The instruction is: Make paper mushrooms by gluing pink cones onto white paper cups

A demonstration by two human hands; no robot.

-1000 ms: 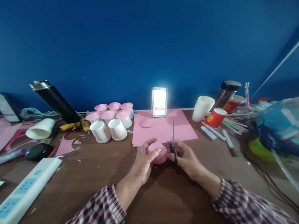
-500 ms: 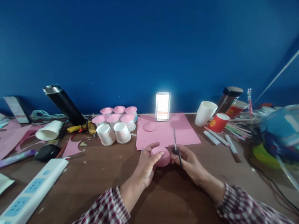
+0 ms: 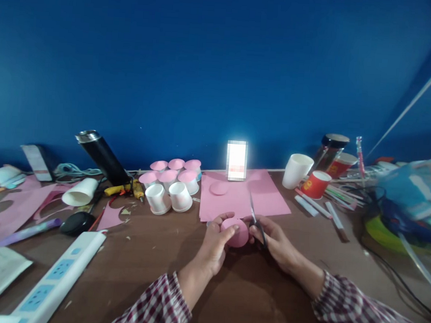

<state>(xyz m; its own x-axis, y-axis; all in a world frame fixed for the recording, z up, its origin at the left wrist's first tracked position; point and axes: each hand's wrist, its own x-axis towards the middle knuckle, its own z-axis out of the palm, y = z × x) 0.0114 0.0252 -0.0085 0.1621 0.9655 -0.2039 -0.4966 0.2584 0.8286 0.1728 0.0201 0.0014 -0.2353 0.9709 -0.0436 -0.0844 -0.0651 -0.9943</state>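
Observation:
My left hand [image 3: 216,243] pinches a pink paper disc [image 3: 237,236], thumb on top, over the brown table. To its right, my right hand [image 3: 274,242] is closed on a pair of scissors [image 3: 258,229]; the dark handles sit in the fingers and the blades point away from me. Beyond both hands lie pink paper sheets [image 3: 264,197], with another pink disc [image 3: 219,188] on them. Left of the sheets stand several white paper cups with flared pink tops [image 3: 168,176], and two plain white cups [image 3: 157,199] in front of them.
At left are a power strip [image 3: 60,273], a black flask [image 3: 103,158], a glue gun [image 3: 137,190] and pink scraps [image 3: 31,210]. Rightward stand a white cup [image 3: 298,171] and a red cup [image 3: 316,185], near markers [image 3: 337,221]. A bright blurred panel [image 3: 236,161] rises by the blue wall.
The view has shifted slightly, so most things appear a little lower and farther right. Both hands keep their holds on the disc and the scissors.

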